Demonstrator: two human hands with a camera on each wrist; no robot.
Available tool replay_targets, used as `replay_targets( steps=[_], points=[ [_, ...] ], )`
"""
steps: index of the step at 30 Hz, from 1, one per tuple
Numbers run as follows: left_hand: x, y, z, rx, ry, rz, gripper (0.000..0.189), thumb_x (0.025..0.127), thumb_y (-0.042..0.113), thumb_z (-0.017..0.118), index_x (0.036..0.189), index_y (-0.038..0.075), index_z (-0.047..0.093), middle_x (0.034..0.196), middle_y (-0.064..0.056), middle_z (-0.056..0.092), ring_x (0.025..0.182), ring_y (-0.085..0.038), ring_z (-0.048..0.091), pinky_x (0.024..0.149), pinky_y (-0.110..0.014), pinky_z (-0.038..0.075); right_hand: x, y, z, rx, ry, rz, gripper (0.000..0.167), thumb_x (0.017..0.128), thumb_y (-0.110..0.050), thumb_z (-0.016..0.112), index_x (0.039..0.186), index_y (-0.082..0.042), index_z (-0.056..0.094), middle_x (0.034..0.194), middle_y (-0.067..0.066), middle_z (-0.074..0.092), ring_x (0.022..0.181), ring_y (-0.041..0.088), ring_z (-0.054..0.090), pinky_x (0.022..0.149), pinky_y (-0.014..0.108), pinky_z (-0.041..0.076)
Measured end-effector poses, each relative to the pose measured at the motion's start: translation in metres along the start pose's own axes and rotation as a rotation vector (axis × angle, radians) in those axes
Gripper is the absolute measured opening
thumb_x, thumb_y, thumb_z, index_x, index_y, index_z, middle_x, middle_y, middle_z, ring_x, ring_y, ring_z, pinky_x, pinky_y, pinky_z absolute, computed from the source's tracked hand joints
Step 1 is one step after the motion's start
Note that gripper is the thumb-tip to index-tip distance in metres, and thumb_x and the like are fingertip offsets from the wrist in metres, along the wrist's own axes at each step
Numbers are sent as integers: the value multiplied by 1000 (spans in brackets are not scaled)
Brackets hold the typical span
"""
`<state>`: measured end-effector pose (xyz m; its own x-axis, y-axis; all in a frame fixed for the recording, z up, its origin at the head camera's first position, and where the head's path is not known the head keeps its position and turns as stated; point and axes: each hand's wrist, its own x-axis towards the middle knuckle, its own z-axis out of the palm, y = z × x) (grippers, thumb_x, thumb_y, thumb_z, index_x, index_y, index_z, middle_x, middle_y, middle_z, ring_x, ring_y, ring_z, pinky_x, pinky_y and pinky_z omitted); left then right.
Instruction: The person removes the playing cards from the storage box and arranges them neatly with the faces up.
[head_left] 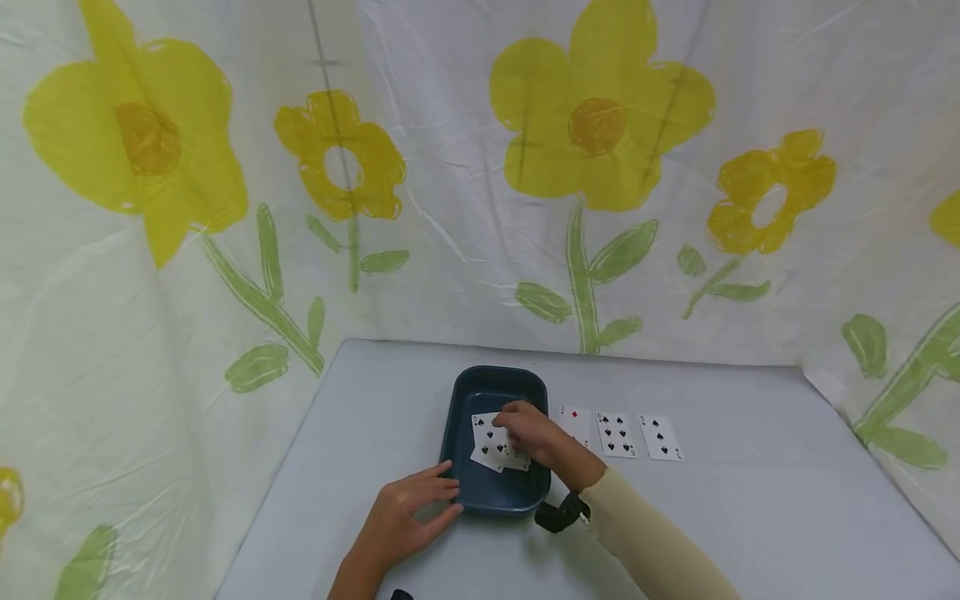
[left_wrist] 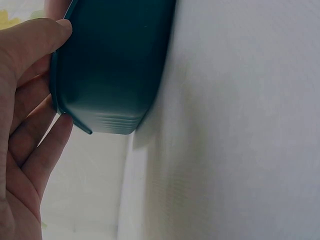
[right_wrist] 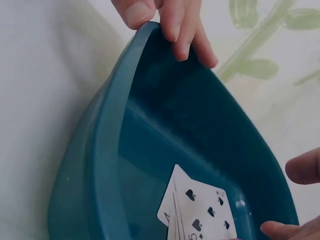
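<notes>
A dark teal tray (head_left: 495, 496) stands on the table with several playing cards (head_left: 484, 437) inside, overlapping and showing spades. At the tray's near left corner, my left hand (head_left: 405, 515) holds the rim. In the left wrist view its thumb (left_wrist: 47, 35) lies against the rim and the fingers reach behind it. My right hand (head_left: 532, 433) is down in the tray over the cards and covers part of them. The right wrist view shows spread fingertips (right_wrist: 280, 230) beside the cards (right_wrist: 210, 207); whether they pinch a card is hidden.
Three face-up cards lie in a row right of the tray: a two of diamonds (head_left: 573, 423), partly behind my right arm, a spade card (head_left: 617, 435) and a three of spades (head_left: 661, 437). A white flowered curtain (head_left: 450, 275) hangs behind the pale table (head_left: 750, 467).
</notes>
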<state>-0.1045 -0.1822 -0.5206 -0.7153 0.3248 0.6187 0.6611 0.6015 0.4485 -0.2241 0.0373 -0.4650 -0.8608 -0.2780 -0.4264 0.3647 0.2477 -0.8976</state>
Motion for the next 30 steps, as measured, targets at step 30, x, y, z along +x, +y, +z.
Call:
replay_targets(
  steps=[30],
  points=[
    [0, 0, 0, -9, 1, -14, 21, 76, 18, 89, 95, 12, 81, 104, 5, 75, 110, -16, 68, 83, -37, 59, 3, 6, 5, 286, -100, 42, 53, 99, -9, 52, 144, 11, 33, 140, 34, 46, 123, 42, 53, 105, 54, 44]
  ],
)
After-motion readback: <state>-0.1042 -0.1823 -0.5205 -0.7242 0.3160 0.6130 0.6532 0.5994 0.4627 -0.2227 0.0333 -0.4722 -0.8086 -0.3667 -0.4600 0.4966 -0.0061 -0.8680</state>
